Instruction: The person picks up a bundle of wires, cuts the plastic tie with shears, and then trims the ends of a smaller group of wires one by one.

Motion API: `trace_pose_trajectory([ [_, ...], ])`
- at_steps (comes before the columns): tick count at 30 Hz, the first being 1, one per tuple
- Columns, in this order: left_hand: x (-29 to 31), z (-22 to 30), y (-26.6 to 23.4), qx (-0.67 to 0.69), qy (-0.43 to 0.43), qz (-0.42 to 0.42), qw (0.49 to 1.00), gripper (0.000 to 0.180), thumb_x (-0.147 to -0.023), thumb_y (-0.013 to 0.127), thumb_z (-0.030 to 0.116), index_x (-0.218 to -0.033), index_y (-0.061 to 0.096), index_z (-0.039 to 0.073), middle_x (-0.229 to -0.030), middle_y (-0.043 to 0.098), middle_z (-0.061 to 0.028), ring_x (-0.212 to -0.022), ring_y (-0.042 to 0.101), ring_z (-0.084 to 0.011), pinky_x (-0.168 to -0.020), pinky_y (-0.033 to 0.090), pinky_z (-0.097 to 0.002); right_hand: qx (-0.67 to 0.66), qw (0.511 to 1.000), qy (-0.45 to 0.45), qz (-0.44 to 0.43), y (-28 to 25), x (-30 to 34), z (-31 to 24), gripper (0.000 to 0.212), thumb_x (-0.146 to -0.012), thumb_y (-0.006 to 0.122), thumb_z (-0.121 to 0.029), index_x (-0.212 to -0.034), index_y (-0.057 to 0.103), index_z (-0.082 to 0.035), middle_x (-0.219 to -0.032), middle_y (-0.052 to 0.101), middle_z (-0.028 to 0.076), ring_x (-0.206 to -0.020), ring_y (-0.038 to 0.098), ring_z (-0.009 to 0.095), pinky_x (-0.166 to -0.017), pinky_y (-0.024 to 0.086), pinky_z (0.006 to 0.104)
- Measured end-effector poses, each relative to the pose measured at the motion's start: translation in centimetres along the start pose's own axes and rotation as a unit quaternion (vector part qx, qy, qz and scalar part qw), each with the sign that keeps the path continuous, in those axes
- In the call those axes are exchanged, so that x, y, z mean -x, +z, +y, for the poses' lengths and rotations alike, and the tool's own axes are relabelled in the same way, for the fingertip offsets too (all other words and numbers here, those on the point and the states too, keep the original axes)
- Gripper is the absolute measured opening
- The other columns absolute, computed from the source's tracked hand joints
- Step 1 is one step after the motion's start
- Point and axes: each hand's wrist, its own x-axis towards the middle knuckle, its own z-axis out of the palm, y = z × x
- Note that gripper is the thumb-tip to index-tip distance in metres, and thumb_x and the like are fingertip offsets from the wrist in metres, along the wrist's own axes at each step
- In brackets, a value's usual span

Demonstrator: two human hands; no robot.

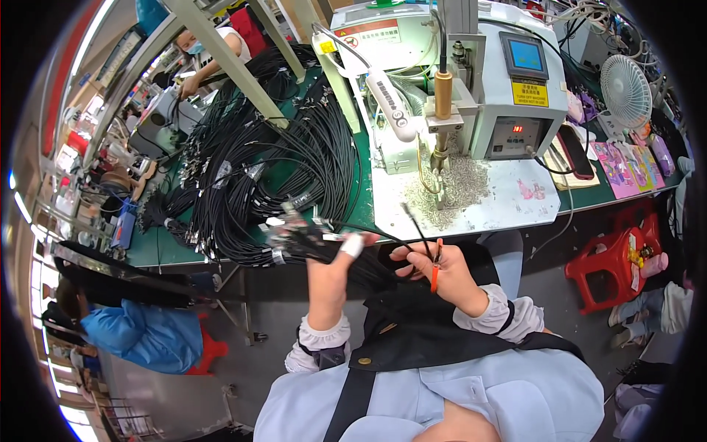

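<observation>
Black cables (pixel 373 271) fill the clasping left hand (pixel 330 283) — the right hand (pixel 451 274), angled leftward, pinches one.

Black, all black, the cables (pixel 331 158); green tabletop (pixel 158 249), orange on that hand tool (pixel 434 279), blue screen (pixel 526 54), and bright red stools (pixel 591 276)!

Left hand (pixel 328 283): raised from the wrist, fingers closed and partly hidden, thumb slanting up and rightward. Right hand (pixel 455 278): just beside it, angled inward and leftward, fingers curled, thumb bent.
</observation>
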Motion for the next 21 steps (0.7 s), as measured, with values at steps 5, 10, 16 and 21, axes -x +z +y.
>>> trace_pose_trajectory([
  [5, -1.1, -0.7, -0.1, -0.079, 0.027, -0.010, 0.996, 0.023, -0.084, 0.049, 0.013, -0.093, 0.057, -0.007, -0.090, 0.062, -0.0173, -0.082, 0.061, -0.0221, -0.078, 0.046, -0.0306, -0.020, 0.997, -0.079, 0.009, -0.7, 0.7, 0.4, 0.020, -0.089, 0.046, -0.008, -0.101, 0.057, 0.003, -0.098, 0.061, 0.010, -0.081, 0.063, 0.017, -0.061, 0.049, 0.0215],
  [10, -0.5, -0.9, 0.8, -0.015, -0.018, -0.093, 0.995, 0.027, -0.087, 0.047, 0.014, -0.105, 0.054, -0.006, -0.093, 0.062, -0.0142, -0.086, 0.060, -0.0210, -0.081, 0.044, -0.0311, -0.010, 1.000, 0.018, 0.018, -0.3, 0.3, 0.6, 0.020, -0.087, 0.053, -0.017, -0.093, 0.060, 0.001, -0.086, 0.063, 0.004, -0.073, 0.061, 0.012, -0.061, 0.048, 0.0249],
  [16, 0.6, -1.3, 3.8, -0.093, -0.125, -0.204, 0.967, 0.028, -0.087, 0.047, 0.015, -0.105, 0.051, -0.006, -0.095, 0.060, -0.0171, -0.085, 0.060, -0.0233, -0.081, 0.045, -0.0329, 0.246, 0.965, -0.068, -0.057, -1.1, 0.3, 3.8, 0.014, -0.083, 0.055, -0.011, -0.091, 0.060, -0.001, -0.075, 0.061, 0.009, -0.064, 0.060, 0.020, -0.057, 0.048, 0.0298],
  [21, -0.2, -4.2, 2.3, 0.068, -0.147, -0.266, 0.950, 0.023, -0.087, 0.048, 0.010, -0.105, 0.053, -0.002, -0.093, 0.061, -0.0088, -0.084, 0.058, -0.0166, -0.074, 0.045, -0.0263, 0.509, 0.848, -0.055, -0.138, -3.0, 1.8, 0.1, 0.015, -0.079, 0.058, -0.011, -0.090, 0.060, 0.000, -0.082, 0.062, 0.014, -0.071, 0.061, 0.026, -0.060, 0.048, 0.0330],
])
